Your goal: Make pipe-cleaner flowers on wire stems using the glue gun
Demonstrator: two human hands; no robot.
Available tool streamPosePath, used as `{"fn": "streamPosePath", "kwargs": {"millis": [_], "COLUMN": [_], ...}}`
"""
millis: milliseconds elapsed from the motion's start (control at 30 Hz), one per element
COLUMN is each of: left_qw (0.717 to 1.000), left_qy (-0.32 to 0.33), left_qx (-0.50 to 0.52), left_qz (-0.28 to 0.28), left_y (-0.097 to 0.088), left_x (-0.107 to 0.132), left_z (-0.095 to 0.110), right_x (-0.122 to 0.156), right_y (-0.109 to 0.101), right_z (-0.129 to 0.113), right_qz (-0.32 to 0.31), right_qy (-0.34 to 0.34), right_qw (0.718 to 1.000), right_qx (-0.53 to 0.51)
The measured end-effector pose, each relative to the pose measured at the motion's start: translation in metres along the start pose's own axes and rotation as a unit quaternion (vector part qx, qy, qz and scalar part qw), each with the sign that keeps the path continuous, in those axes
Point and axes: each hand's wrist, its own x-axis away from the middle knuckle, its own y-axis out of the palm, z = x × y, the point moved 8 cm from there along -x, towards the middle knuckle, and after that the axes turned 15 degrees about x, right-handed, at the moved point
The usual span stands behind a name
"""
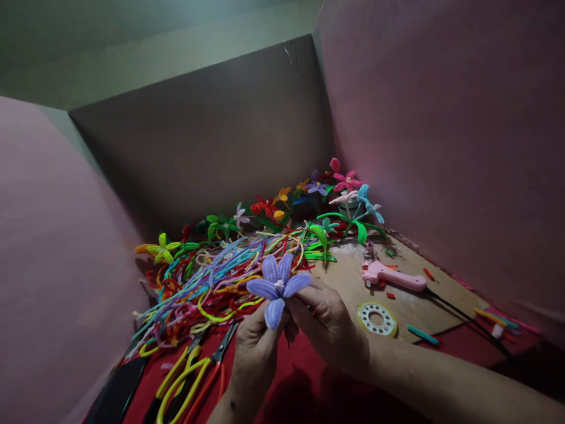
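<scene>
A purple pipe-cleaner flower (272, 287) with a pale centre faces up between my two hands. My left hand (256, 353) pinches it from below, its thumb by the lowest petal. On the other side, my right hand (329, 321) grips it near the right petal with thumb and fingers. The flower's underside and most of my fingertips are hidden behind the petals. Just left of my left hand lie yellow-handled scissors (188, 383) and pliers with red handles (203, 391). Behind the flower spreads a heap of coloured pipe cleaners (212, 277).
On the brown board (344, 282) at right lie a pink glue gun (395, 277) with a black cord and a tape roll (376, 320). Finished pipe-cleaner flowers (265, 207) line the back wall. A black flat object (115, 391) lies at front left on the red cloth (291, 377).
</scene>
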Motion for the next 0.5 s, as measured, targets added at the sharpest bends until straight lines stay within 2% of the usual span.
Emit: {"fn": "streamPosePath", "kwargs": {"millis": [133, 267, 367, 500], "left_qw": [1.000, 1.000, 0.998, 0.988], "left_qy": [0.007, 0.017, -0.011, -0.053], "left_qx": [0.013, 0.013, 0.064, 0.144], "left_qz": [0.014, 0.013, 0.012, -0.011], "left_y": [-0.003, 0.003, 0.006, 0.009], "left_x": [0.002, 0.002, 0.000, 0.000], "left_z": [0.000, 0.006, 0.004, -0.011], "right_x": [-0.002, -0.001, 0.000, 0.001], "right_y": [-0.002, -0.002, 0.000, 0.002], "right_z": [-0.005, -0.006, -0.005, -0.003], "right_qz": [-0.007, 0.003, 0.009, 0.011], "right_qy": [-0.023, -0.026, -0.022, -0.019], "right_qw": [0.999, 0.999, 0.999, 1.000], "right_qx": [0.030, 0.035, 0.027, 0.005]}}
